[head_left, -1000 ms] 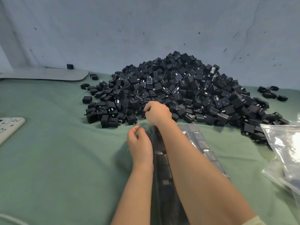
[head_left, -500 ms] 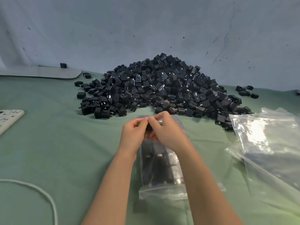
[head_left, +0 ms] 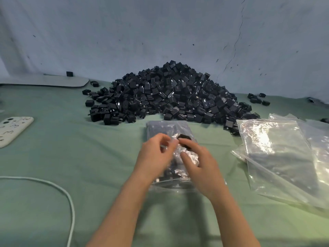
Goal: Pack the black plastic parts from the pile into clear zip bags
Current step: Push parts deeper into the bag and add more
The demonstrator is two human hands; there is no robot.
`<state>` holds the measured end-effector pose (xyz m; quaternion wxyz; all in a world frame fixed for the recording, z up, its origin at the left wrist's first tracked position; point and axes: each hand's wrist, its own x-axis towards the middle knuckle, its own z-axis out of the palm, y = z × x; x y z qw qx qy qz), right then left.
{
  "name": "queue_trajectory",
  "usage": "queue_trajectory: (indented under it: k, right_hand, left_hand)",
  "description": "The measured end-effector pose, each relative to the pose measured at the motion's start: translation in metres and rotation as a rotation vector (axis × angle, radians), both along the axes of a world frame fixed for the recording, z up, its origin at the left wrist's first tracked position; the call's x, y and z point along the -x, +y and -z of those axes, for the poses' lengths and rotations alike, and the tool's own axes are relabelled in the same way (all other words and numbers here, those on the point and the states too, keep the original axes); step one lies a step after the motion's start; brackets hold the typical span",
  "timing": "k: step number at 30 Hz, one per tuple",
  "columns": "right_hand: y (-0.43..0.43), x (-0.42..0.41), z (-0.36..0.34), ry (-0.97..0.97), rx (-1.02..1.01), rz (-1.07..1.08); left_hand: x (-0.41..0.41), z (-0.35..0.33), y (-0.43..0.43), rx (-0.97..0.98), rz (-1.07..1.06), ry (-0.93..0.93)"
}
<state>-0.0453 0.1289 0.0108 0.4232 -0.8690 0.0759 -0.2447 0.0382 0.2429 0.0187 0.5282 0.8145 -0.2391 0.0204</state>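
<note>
Black plastic parts [head_left: 169, 97] lie in a broad heap at the far side of the green cloth [head_left: 71, 157], against the pale wall [head_left: 160, 32]. They are small, blocky plug-shaped pieces. A few strays [head_left: 258, 99] sit apart at the heap's right.

A stack of empty clear bags [head_left: 284, 157] lies flat to the right of the hands. In the middle, just in front of the heap, a clear zip bag [head_left: 167, 127] holding dark parts rests on the cloth between both forearms.

The left hand [head_left: 154, 157] arches over the bag, its thumb and forefinger pinching the crinkled film. The right hand [head_left: 203, 166] reaches in from the right, its forefinger stretched forward and its thumb below, gripping a single black part [head_left: 185, 139] against the plastic. Whether that part is inside the film cannot be told.

A white cable [head_left: 71, 202] loops at the near left, and a white phone [head_left: 12, 129] lies at the left edge, its dark squiggles too small to read.
</note>
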Motion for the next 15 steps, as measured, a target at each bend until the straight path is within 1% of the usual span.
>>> queue_trajectory:
  k: [2, 4, 5, 7, 9, 10, 13, 15]
  right_hand:
    - [-0.009, 0.011, 0.002, -0.083, -0.159, 0.086]
    - [-0.014, 0.02, 0.001, -0.131, -0.231, 0.119]
    - [-0.015, 0.024, 0.001, -0.136, -0.238, 0.126]
    - [-0.015, 0.031, -0.001, -0.12, -0.235, 0.12]
    - [-0.013, 0.039, -0.004, -0.098, -0.222, 0.096]
    - [-0.012, 0.043, -0.007, -0.083, -0.207, 0.083]
    - [-0.008, 0.061, -0.016, -0.05, -0.122, 0.009]
    - [-0.006, 0.07, -0.017, -0.005, -0.006, -0.022]
  left_hand:
    - [0.016, 0.006, -0.002, -0.204, 0.201, -0.112]
    - [0.027, 0.013, -0.007, -0.46, 0.342, -0.25]
    - [0.031, 0.015, -0.009, -0.552, 0.366, -0.305]
    - [0.033, 0.016, -0.014, -0.665, 0.36, -0.386]
    - [0.031, 0.015, -0.018, -0.683, 0.344, -0.423]
    - [0.029, 0.014, -0.019, -0.652, 0.344, -0.399]
    - [0.017, 0.007, -0.017, -0.502, 0.359, -0.206]
    - [0.01, 0.0, -0.016, -0.407, 0.362, -0.097]
